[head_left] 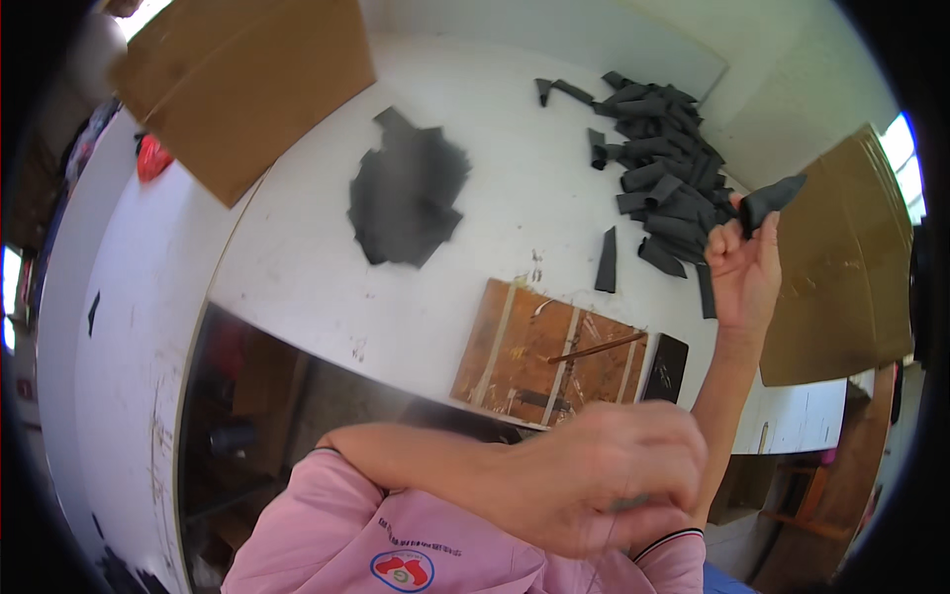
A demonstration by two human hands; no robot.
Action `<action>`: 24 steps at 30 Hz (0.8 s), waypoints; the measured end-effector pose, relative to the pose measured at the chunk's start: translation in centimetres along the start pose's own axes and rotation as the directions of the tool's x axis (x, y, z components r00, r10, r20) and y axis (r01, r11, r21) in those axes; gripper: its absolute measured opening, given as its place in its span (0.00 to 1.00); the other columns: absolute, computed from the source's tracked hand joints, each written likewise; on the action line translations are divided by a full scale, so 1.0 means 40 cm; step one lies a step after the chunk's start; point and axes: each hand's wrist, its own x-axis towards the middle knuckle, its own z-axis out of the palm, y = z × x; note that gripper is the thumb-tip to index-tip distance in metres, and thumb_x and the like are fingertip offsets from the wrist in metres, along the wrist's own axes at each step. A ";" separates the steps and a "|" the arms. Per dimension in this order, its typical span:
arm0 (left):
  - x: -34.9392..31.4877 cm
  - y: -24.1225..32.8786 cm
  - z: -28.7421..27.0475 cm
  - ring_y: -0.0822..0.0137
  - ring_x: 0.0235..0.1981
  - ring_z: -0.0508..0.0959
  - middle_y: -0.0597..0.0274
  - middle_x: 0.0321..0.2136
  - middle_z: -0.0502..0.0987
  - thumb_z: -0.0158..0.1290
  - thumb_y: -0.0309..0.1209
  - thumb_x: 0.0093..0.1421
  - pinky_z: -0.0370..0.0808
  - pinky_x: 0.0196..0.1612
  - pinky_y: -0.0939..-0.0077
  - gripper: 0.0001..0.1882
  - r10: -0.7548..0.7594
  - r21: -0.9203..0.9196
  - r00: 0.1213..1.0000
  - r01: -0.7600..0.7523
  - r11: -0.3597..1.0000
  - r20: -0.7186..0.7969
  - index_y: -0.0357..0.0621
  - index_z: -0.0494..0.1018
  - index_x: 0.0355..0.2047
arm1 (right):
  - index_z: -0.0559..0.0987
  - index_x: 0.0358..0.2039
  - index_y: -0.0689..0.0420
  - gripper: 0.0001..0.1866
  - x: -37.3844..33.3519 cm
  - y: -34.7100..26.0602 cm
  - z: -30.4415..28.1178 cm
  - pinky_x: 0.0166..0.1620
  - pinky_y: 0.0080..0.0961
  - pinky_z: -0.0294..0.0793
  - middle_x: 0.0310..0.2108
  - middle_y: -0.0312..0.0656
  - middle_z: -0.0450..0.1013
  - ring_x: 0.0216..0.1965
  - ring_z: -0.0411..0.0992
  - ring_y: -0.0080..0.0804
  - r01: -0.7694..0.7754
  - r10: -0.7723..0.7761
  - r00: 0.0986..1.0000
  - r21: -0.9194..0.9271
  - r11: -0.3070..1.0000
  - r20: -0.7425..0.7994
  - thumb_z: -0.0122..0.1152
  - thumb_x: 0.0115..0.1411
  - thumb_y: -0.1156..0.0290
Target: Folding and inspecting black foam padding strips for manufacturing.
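a white, scuffed worktop (297, 233) carries all the main items. at its far left stands a large brown cardboard box (257, 94), with a crumpled red plastic bag (153, 158) just beside it; at the far right, a second, brown cardboard panelled box (841, 272) leans into view behind the right forearm. left of centre lies a flat, ragged-edged pile of black sheet-like pieces (408, 193); to the right spreads a loose heap of dark grey, rolled tapering pieces (663, 153), with one narrow dark tapering piece (606, 261) lying apart on the near side. nearest the wearer is a reddish-brown wooden board with pale strips (534, 332), bearing a thin brown stick (599, 347); a black, flat rectangular object (665, 368) lies just beside its right edge. the left hand partly screens the board's near corner. the right hand (744, 267) is raised at the end of an extended forearm, its fingers closed on a dark grey, cone-like rolled piece (770, 203) held above the heap's right side. the left hand (618, 475), well apart from it, crosses the chest with fingers curled and blurred; whether it grips anything cannot be told.
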 end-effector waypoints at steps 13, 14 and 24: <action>-0.053 0.015 -0.101 0.60 0.22 0.72 0.52 0.23 0.72 0.50 0.17 0.44 0.69 0.25 0.72 0.03 0.245 -0.124 0.969 -0.247 0.961 -0.024 0.34 0.67 0.21 | 0.68 0.37 0.65 0.11 -0.293 0.436 -0.122 0.20 0.15 0.58 0.15 0.34 0.62 0.16 0.59 0.18 -0.111 -0.035 0.982 -0.713 0.692 -0.186 0.48 0.57 0.70; -0.069 -0.004 -0.124 0.62 0.21 0.71 0.53 0.21 0.71 0.49 0.16 0.43 0.69 0.24 0.73 0.03 0.170 -0.008 0.979 -0.172 0.985 -0.109 0.34 0.67 0.20 | 0.68 0.36 0.64 0.10 -0.303 0.464 -0.122 0.22 0.18 0.60 0.15 0.36 0.63 0.17 0.61 0.21 -0.017 -0.126 0.986 -0.814 0.580 -0.110 0.51 0.55 0.72; -0.115 -0.346 -0.506 0.61 0.37 0.71 0.51 0.32 0.71 0.56 0.31 0.44 0.70 0.34 0.71 0.14 0.223 0.846 0.852 0.510 -0.154 -0.473 0.35 0.69 0.30 | 0.69 0.35 0.61 0.09 -0.297 0.447 -0.131 0.22 0.28 0.64 0.15 0.42 0.65 0.16 0.66 0.34 0.088 -0.253 0.966 -0.855 0.510 -0.052 0.51 0.52 0.75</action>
